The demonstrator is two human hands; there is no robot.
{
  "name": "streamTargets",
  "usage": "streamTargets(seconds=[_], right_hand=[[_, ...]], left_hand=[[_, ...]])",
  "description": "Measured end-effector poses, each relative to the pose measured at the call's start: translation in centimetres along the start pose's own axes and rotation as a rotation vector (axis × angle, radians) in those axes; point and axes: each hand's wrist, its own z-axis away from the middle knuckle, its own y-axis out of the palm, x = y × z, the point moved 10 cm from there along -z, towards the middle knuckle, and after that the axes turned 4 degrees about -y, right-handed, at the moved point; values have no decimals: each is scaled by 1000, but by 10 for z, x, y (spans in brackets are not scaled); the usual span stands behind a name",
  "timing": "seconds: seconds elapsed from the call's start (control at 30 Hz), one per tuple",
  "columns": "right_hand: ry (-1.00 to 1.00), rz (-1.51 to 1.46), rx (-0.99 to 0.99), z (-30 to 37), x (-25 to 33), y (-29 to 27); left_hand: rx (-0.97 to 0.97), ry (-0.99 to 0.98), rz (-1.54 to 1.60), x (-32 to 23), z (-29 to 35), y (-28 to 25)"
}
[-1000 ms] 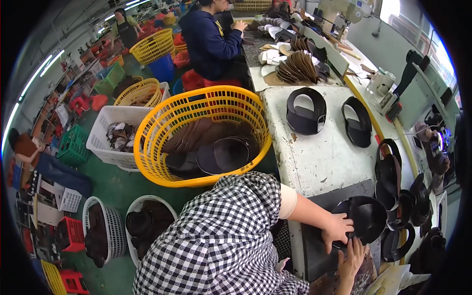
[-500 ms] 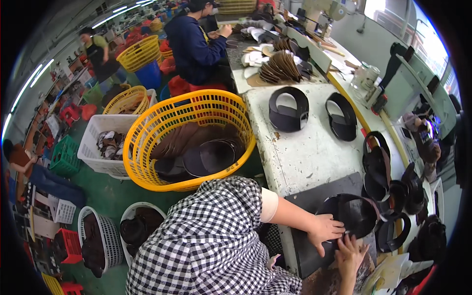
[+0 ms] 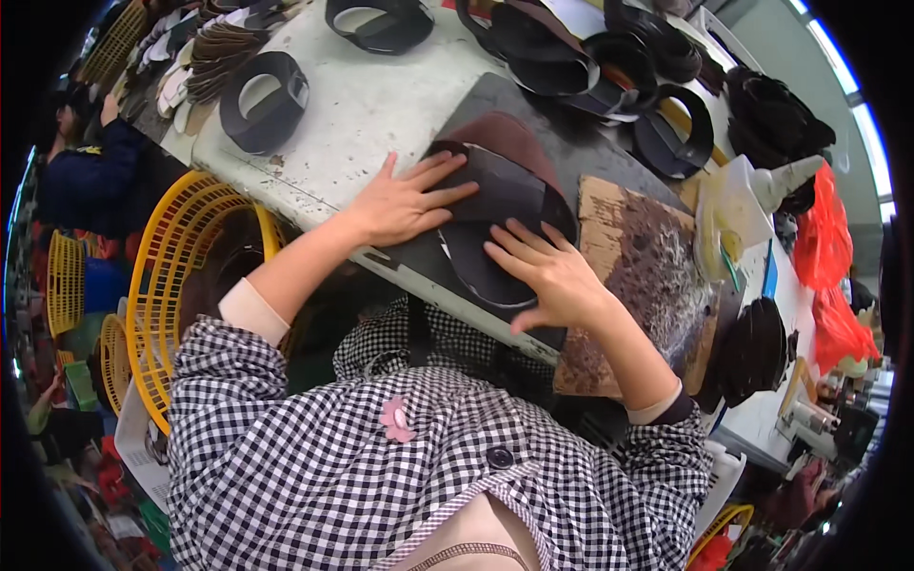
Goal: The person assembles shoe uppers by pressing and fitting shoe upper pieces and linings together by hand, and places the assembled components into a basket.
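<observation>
Around mid-frame, your black piece [image 3: 500, 181] runs kinda up-down, left hand [image 3: 398, 205] at its left edge, right hand [image 3: 560, 278] lower, fingers [image 3: 451, 195] splayed, unclenched.

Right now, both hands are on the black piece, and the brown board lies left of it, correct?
Not quite: the left hand and right hand are on the black piece, but the head view shows the brown board right of it, not left.

Lit evenly up top, blown out at window strip [image 3: 847, 72], dim beneath table [image 3: 347, 119]. Bent, soft toward edges.
</observation>
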Motion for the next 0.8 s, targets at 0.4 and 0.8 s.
streamTargets(seconds=[0.4,0.8], right_hand=[[317,-164,-1722,304,-23,-220],[1036,134,-1329,480,-78,-168]], left_hand=[[-469,-889,-221,246,84,-39],[-232,390,-29,-84,-60,6]])
